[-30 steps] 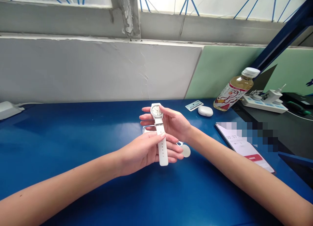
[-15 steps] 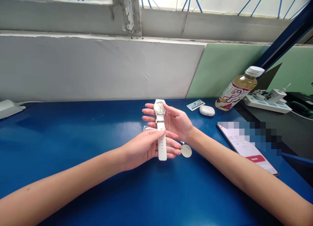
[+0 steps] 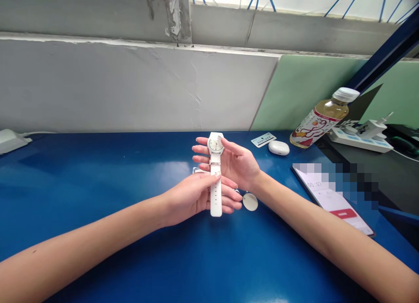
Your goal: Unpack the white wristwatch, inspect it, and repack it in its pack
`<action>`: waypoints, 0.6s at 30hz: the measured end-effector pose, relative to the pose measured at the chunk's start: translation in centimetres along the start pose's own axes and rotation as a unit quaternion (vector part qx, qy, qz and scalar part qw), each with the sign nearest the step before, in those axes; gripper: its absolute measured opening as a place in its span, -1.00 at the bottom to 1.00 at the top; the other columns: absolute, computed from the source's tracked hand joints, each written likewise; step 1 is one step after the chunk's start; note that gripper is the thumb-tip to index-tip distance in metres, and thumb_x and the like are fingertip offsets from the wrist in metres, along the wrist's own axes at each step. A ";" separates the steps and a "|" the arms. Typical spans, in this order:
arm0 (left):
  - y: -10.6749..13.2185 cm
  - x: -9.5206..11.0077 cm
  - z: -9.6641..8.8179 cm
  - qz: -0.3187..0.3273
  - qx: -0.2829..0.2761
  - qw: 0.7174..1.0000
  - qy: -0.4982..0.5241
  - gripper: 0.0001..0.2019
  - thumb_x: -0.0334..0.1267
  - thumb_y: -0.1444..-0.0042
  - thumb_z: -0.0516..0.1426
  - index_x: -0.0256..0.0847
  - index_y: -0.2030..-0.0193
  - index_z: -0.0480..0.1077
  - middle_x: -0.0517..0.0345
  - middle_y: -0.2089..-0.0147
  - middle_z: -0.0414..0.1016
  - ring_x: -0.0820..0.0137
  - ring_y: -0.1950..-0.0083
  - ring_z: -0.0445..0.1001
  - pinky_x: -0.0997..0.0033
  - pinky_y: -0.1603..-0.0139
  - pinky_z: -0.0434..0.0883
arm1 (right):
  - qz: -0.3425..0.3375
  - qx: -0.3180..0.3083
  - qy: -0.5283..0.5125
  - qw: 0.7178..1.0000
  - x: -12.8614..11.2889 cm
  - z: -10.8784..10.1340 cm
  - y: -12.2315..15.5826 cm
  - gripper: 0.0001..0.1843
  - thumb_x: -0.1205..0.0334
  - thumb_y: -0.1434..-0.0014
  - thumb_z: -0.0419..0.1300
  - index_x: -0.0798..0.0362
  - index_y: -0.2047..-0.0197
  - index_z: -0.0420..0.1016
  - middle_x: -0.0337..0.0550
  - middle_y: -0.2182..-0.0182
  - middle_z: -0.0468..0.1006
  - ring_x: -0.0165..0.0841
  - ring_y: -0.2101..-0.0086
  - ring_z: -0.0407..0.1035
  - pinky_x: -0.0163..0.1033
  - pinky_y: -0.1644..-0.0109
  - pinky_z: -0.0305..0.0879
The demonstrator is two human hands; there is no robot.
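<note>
A white wristwatch (image 3: 215,143) with a round dial is held upright in the picture between both hands, its strap hanging toward me. My left hand (image 3: 196,194) pinches the holed strap between thumb and fingers, the other fingers stretched out behind it. Around the watch head, my right hand (image 3: 240,165) grips with its thumb at the dial's edge and fingers behind. Beneath the hands, a round pale disc (image 3: 250,202) lies on the table, partly covered at its upper left. A small clear object (image 3: 197,170) shows behind the left thumb, mostly hidden.
On the blue table (image 3: 81,176), a card (image 3: 263,139), a white earbud case (image 3: 279,148) and a drink bottle (image 3: 319,122) stand at the back right. A phone (image 3: 334,202) lies by my right forearm. A power strip (image 3: 360,139) sits farther right, a white adapter (image 3: 13,141) far left.
The view has shifted slightly. Both hands keep the same hold on the watch, with hardly any movement; the strap's lower end has swung a little to the left.
</note>
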State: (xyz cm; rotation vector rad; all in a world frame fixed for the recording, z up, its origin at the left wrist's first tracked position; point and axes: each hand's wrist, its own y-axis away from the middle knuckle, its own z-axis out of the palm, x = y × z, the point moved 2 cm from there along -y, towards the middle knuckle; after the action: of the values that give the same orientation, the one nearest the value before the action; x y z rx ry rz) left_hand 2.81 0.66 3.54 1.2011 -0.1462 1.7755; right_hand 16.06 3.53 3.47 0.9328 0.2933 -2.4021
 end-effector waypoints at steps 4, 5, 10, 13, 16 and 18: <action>0.0 0.0 0.0 0.000 -0.001 1.000 -0.001 -0.66 -0.20 -0.42 -0.02 -0.41 0.11 0.50 -0.18 0.19 0.64 0.24 0.19 0.66 0.34 0.14 0.58 | 0.001 -0.012 -0.019 1.000 0.0 0.0 0.0 -0.52 0.09 -0.40 -0.17 0.08 -0.05 0.50 -0.11 0.06 0.63 -0.31 0.10 0.51 -0.17 -0.08 0.38; 0.0 0.0 0.0 0.000 -0.002 1.000 0.002 -0.66 -0.21 -0.42 -0.02 -0.41 0.10 0.50 -0.18 0.19 0.64 0.23 0.19 0.66 0.33 0.13 0.58 | 0.003 -0.015 -0.022 1.000 0.0 0.0 0.0 -0.51 0.09 -0.40 -0.18 0.09 -0.05 0.49 -0.10 0.07 0.63 -0.30 0.10 0.51 -0.17 -0.08 0.38; -0.1 0.0 -0.1 0.003 -0.029 0.999 0.024 -0.66 -0.27 -0.43 -0.06 -0.43 0.09 0.49 -0.21 0.19 0.63 0.21 0.17 0.66 0.30 0.11 0.58 | 0.010 -0.019 -0.016 1.000 -0.2 0.1 0.1 -0.53 0.13 -0.40 -0.16 0.10 -0.05 0.50 -0.09 0.10 0.63 -0.32 0.13 0.51 -0.17 -0.06 0.38; -0.2 0.0 -0.2 0.006 -0.028 0.999 0.021 -0.66 -0.25 -0.42 -0.05 -0.44 0.09 0.50 -0.22 0.18 0.63 0.20 0.17 0.66 0.30 0.11 0.58 | 0.007 -0.022 -0.012 1.000 -0.3 0.1 0.0 -0.52 0.11 -0.40 -0.17 0.10 -0.05 0.51 -0.09 0.10 0.63 -0.32 0.14 0.51 -0.16 -0.07 0.37; -0.1 0.0 -0.1 0.003 -0.017 1.000 0.015 -0.65 -0.22 -0.42 -0.03 -0.44 0.11 0.50 -0.21 0.20 0.63 0.21 0.18 0.66 0.31 0.13 0.58 | 0.000 -0.027 -0.020 0.999 -0.5 0.2 0.0 -0.45 0.08 -0.43 -0.24 0.13 -0.04 0.52 -0.08 0.10 0.63 -0.30 0.14 0.51 -0.16 -0.06 0.37; -0.1 0.0 -0.1 0.004 -0.004 1.000 0.007 -0.66 -0.21 -0.42 -0.02 -0.43 0.13 0.50 -0.20 0.21 0.63 0.22 0.20 0.66 0.31 0.14 0.58 | -0.001 -0.022 -0.018 1.000 -0.7 0.2 0.0 -0.42 0.08 -0.44 -0.27 0.14 -0.03 0.52 -0.08 0.13 0.63 -0.32 0.19 0.51 -0.18 0.00 0.39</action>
State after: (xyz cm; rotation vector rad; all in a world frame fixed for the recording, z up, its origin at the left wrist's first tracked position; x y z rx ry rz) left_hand 2.85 0.75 3.49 1.1842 -0.1486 1.7878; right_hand 16.38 3.72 4.10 0.8701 0.3321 -2.4014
